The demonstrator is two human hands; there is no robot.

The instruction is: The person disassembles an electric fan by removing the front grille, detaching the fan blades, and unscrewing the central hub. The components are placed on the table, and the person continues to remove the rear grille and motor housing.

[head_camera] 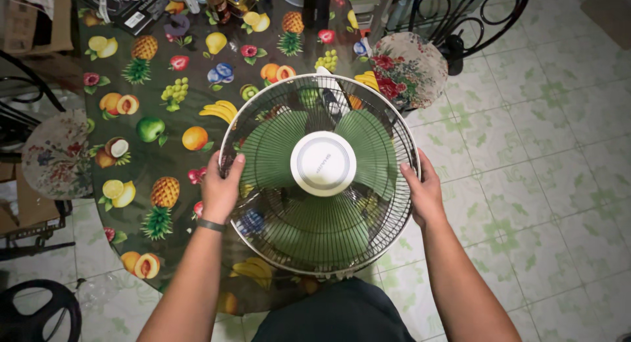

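On the fruit-print tablecloth [164,92], near its front edge, rests a round wire-caged fan [320,174] with green blades and a white centre cap [323,164], face up. Left hand [220,187] clasps the cage's left rim, fingers closed on the wire. Right hand [424,194] clasps the right rim likewise. Floral chair cushion [411,69] sits just beyond.

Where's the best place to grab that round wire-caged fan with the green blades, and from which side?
Probably by the outer rim of the round wire-caged fan with green blades, from opposite sides. The cage faces up and its ring is the widest part, so a two-sided grip should balance it. The left hand already clasps the left rim and the right hand the right rim. Avoid the white centre cap: it is smooth and flat.
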